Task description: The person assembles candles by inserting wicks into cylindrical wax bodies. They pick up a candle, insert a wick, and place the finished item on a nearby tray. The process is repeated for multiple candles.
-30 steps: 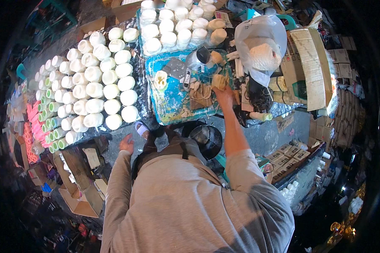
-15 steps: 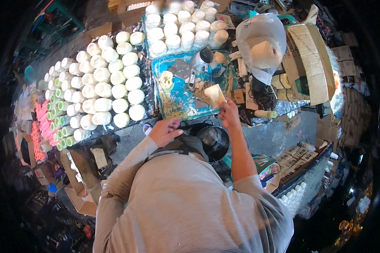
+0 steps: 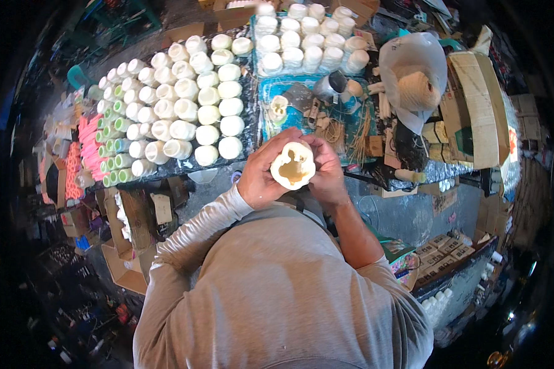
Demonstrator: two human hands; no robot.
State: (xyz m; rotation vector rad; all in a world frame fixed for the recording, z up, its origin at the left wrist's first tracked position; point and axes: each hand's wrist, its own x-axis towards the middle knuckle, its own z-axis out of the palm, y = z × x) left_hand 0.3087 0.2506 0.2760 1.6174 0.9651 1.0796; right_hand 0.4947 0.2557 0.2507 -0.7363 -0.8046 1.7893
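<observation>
A cream-coloured hollow piece, wax-like with a ragged, uneven rim [image 3: 279, 174], is held up in front of my chest. Its opening faces up toward me, and the inside looks yellowish. My left hand [image 3: 258, 175] wraps its left side, while my right hand [image 3: 328, 172] grips it from the right; several fingertips are hidden behind it. Just beyond my hands lies a blue tray [image 3: 269, 92] with scraps of string, a metal cup [image 3: 327, 88] and another small cream piece [image 3: 278, 107] on it.
Rows of white and cream cylinders [image 3: 183, 130] fill the table at left, with green and pink ones at its far end. More white cylinders [image 3: 291, 59] stand behind the tray. At right are a string cone [image 3: 417, 89] in a plastic bag and a cardboard box [image 3: 483, 111].
My right hand has brought the cream piece from the tray's edge in toward my chest. My left hand, empty before, has closed on it too. The view has shifted left.
</observation>
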